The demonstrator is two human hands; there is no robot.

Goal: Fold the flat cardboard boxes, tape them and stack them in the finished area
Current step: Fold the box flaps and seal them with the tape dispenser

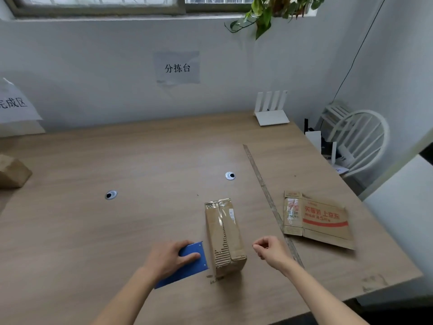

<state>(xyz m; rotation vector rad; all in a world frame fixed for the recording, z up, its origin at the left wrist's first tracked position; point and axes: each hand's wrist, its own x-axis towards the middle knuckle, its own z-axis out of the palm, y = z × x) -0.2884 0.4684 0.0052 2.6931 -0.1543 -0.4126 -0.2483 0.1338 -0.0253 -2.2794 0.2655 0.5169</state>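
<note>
A folded brown cardboard box (224,235) lies on the wooden table (145,160), with clear tape over its top seam and torn paper at its near end. My left hand (169,256) rests on a blue tape dispenser (187,266) just left of the box, fingers wrapped over its top. My right hand (271,250) hovers just right of the box, fingers curled in, holding nothing I can see. A flat printed cardboard box (321,219) lies on the table to the right.
A strip of tape (269,200) runs across the table between the two boxes. Another brown box (13,172) sits at the left edge under a paper sign (14,104). A white router (271,113) stands at the back; a white chair (356,137) is right.
</note>
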